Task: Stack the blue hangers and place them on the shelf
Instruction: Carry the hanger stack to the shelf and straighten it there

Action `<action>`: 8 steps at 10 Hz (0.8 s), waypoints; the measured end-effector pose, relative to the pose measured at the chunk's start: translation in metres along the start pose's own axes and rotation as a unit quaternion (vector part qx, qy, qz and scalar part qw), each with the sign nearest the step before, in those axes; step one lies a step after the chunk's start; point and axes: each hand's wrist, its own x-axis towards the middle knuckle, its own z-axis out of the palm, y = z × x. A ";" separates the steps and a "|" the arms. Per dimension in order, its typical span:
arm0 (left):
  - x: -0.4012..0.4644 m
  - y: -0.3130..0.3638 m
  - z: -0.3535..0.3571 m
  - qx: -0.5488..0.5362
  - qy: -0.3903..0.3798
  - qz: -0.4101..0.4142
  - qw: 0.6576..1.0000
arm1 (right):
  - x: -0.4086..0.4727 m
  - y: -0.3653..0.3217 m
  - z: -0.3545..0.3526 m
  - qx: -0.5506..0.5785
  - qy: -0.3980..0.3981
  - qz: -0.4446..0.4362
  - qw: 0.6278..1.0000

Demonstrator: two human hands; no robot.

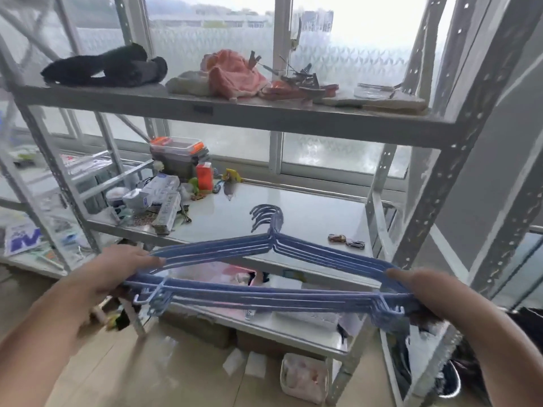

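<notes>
Both hands held a stack of blue hangers in front of the metal shelf unit. Left hand gripped the stack's left end, fingers curled round the wires; right hand gripped the right end likewise. Hooks pointed away, over the middle shelf, the stack held clear of it. Two toy cars lay on that shelf; boxes crowded its left side. A black cloth lay on the top shelf.
</notes>
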 end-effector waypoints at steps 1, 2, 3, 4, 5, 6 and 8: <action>0.040 0.005 -0.002 0.071 0.019 0.011 0.997 | 0.051 -0.013 0.011 0.018 0.002 -0.007 1.000; 0.078 0.008 -0.004 0.113 0.019 0.009 0.993 | 0.086 -0.028 0.025 -0.016 -0.016 -0.011 1.000; 0.119 0.007 -0.003 0.137 0.027 -0.013 0.990 | 0.115 -0.050 0.042 -0.010 -0.019 0.008 1.000; 0.170 0.011 0.002 0.158 0.028 -0.008 0.987 | 0.150 -0.074 0.063 -0.125 -0.048 -0.013 0.991; 0.231 0.012 0.010 0.180 -0.007 -0.014 0.984 | 0.182 -0.086 0.091 -0.087 -0.070 0.020 0.994; 0.297 0.009 0.019 0.188 -0.024 0.005 0.982 | 0.216 -0.096 0.118 -0.049 -0.051 0.064 0.995; 0.410 0.010 0.047 0.272 -0.106 0.070 0.954 | 0.263 -0.100 0.161 -0.029 -0.018 0.135 0.990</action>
